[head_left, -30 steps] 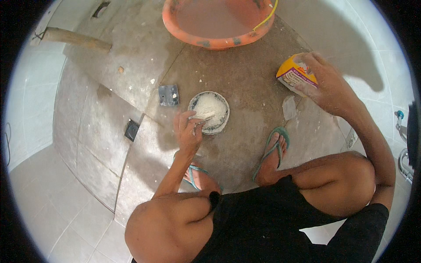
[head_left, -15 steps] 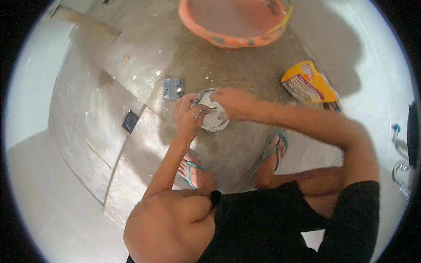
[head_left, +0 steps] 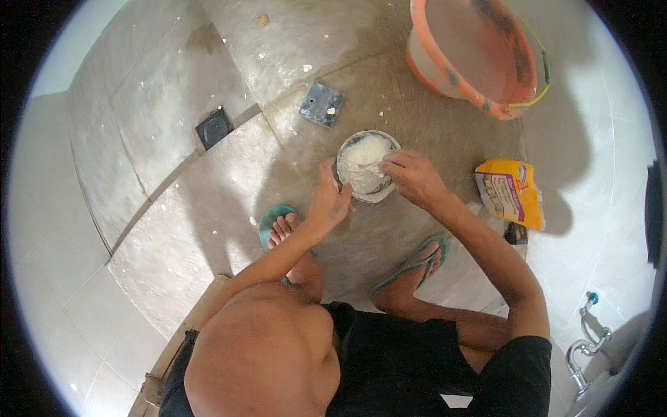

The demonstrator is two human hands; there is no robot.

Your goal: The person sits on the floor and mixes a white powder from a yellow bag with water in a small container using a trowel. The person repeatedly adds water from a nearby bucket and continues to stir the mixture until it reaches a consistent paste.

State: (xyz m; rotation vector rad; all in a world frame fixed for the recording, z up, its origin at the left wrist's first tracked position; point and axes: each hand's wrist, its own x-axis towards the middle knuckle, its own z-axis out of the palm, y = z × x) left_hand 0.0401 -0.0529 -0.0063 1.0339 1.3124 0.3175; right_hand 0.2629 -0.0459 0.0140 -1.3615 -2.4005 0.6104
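A round bowl [head_left: 340, 165] of whitish powder or paste stands on the floor in front of me. My left hand [head_left: 329, 203] is closed about its near left side, fingers along the outer wall. Over the bowl's right rim comes my right hand [head_left: 417, 179], fingertips pinched together at the white mix [head_left: 367, 154]. What those fingers hold is too small and hidden to make out. Beyond the bowl, to the left, lies a dark square plate [head_left: 322, 105] with white specks.
An orange tub [head_left: 422, 59] of cloudy liquid stands far right. Below it, a yellow bag [head_left: 509, 193] rests near the wall. A black square drain [head_left: 213, 128] lies left, by a raised floor edge. Chrome pipes [head_left: 578, 358] are at lower right. My sandalled feet flank the near floor.
The view has turned, shifting the floor things. My hands were close together over the bowl; now the left is at its side and the right at the opposite rim, uncovering more white mix.
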